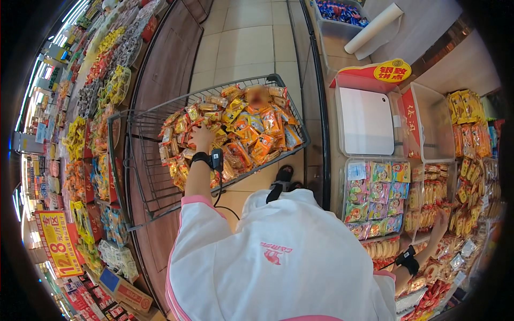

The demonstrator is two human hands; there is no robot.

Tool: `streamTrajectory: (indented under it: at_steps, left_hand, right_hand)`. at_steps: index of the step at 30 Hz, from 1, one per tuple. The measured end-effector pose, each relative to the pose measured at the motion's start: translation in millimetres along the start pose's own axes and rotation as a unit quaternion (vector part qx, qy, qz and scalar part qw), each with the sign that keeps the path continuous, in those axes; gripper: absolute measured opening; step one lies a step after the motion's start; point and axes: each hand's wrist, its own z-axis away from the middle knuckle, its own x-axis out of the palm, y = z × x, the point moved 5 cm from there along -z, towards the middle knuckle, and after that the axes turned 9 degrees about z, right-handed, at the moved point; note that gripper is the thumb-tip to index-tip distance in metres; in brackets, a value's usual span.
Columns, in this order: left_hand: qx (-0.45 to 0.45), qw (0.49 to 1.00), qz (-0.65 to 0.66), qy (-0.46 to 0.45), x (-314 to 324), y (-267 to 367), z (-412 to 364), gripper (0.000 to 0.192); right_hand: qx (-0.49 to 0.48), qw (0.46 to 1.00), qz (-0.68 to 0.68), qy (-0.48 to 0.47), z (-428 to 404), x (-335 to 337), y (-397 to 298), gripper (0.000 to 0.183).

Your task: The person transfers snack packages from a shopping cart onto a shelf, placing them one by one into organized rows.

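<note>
My left hand [202,138] rests among orange and yellow wrapped snack packets [241,128] heaped in a wire shopping cart [160,110]. Its fingertips dip between the packets, so whether they grip one is hidden. On the other side, my right hand [441,220] reaches over a clear plastic bin [419,236] and touches the small wrapped snacks [433,188] standing there in rows. Its fingers are small and partly blurred, and a hold on a packet cannot be made out. Each wrist wears a black strap with a small device.
Candy shelves [106,84] line the left, with a yellow price sign [59,244] and a cardboard box [126,291] near them. At right, a bin of colourful pouches [377,192] adjoins a bin holding a white panel [366,120]. A plastic roll [373,28] lies behind. Tiled floor [245,40] runs beyond the cart.
</note>
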Motion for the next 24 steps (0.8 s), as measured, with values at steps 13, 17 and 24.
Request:
streamTrajectory:
  at_steps: [13,17,24]
  left_hand:
    - [-0.015,0.997,-0.069,-0.013,8,5,-14,0.061]
    - [0.01,0.996,-0.084,-0.04,1,3,-20,0.061]
    - [0.085,0.991,-0.025,-0.103,-17,-8,-31,0.047]
  right_hand:
    - [-0.001,0.999,0.035,-0.019,7,4,4,0.027]
    - [0.045,0.999,-0.005,-0.008,14,10,12,0.027]
    - [0.032,0.998,-0.048,0.001,13,20,-17,0.026]
